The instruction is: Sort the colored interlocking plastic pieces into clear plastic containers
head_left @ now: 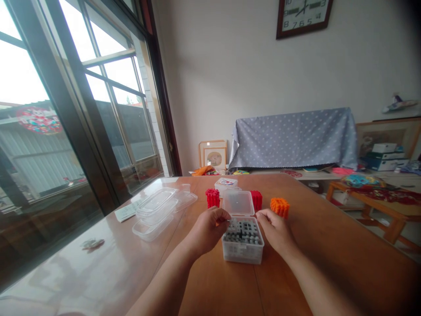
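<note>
The clear plastic rectangular box (242, 254), packed with knobbly grey pieces (242, 228), sits on the glossy brown wooden surface (329, 259). By its rear corners, the left hand (210, 227) and right hand (275, 228) have fingertips nearly together; whether gripping anything, I can't tell. Bumping its raised translucent lid (238, 203) might spill pieces.

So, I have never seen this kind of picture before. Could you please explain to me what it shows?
There is no machine here: these are a person's two bare hands. The single picture comes from a camera worn on the head, looking forward and down. On the brown table stands a clear box, its lid open, with grey pieces inside. The left hand and right hand are at its two sides; whether they hold anything small, I cannot tell. Beyond are red blocks and an orange block; clear containers lie on the left.
</note>
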